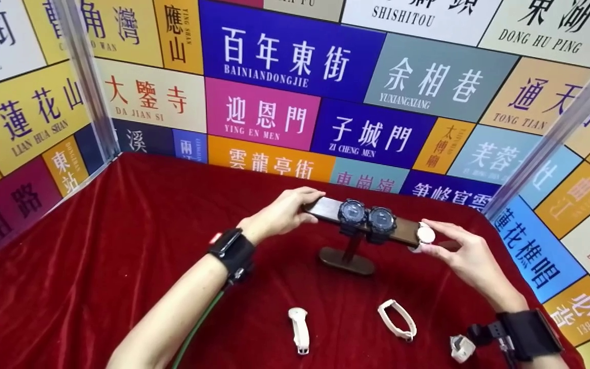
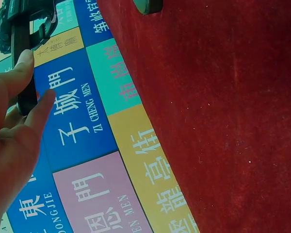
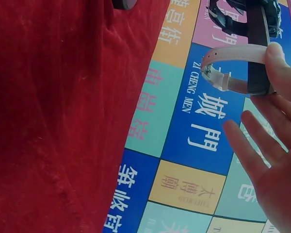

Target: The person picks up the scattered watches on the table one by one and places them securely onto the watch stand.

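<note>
A T-shaped watch stand rises from an oval base on the red cloth. Its left end is held by my left hand, thumb and fingers on either side of the bar. Two black watches sit side by side around the middle of the bar. At the right end, a white watch loops the bar, its dial facing up. My right hand pinches that watch between thumb and fingers. In the right wrist view its buckled strap hangs loosely around the bar.
Nearer me on the red cloth lie a white watch, a looped white watch and another white one by the right wrist. Walls of coloured street-name panels enclose the back and sides.
</note>
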{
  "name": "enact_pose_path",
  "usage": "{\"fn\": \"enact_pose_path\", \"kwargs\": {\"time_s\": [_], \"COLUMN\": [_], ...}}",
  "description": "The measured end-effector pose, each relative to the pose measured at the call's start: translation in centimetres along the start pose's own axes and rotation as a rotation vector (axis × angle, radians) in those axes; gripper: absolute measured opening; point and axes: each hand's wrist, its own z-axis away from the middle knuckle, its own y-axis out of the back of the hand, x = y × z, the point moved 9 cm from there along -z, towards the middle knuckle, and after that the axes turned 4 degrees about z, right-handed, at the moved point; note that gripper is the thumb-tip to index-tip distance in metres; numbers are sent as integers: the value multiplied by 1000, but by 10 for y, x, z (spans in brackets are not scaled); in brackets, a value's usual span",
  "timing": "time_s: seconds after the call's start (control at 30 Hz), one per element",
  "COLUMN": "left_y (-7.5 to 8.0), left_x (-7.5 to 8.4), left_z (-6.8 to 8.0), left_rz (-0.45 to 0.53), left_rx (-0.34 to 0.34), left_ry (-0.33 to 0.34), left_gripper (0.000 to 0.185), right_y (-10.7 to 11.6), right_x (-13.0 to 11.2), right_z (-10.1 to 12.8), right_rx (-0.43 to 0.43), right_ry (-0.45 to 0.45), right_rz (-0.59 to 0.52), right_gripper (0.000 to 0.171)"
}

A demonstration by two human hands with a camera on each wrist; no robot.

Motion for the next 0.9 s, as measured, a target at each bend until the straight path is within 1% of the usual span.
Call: {"fn": "enact_pose_path", "kwargs": {"time_s": [0.13, 0.23, 0.47, 0.6, 0.83, 0.9], "left_y": [0, -1, 0, 1, -2, -3], "left_x": [3, 4, 3, 3, 2, 3], "left_z": [-1, -1, 0, 1, 4, 5], "left_rz": [-1, 4, 5, -4, 3, 4], "left_rx": [7, 5, 13, 16, 13, 3], "left_ry": [-13, -11, -6, -11, 9, 20], "left_gripper": [51, 52, 52, 52, 56, 62], "right_y": [-3, -6, -16, -22, -23, -22], "right_x": [-6, -11, -18, -22, -23, -24], "right_z": [-5, -8, -16, -20, -17, -16], "right_rx": [-1, -14, -46, -49, -37, -38], "right_ry": [4, 4, -2, 1, -4, 2], "right_rz": [54, 69, 57, 43, 43, 48], "right_gripper": [50, 52, 54, 54, 52, 52]}}
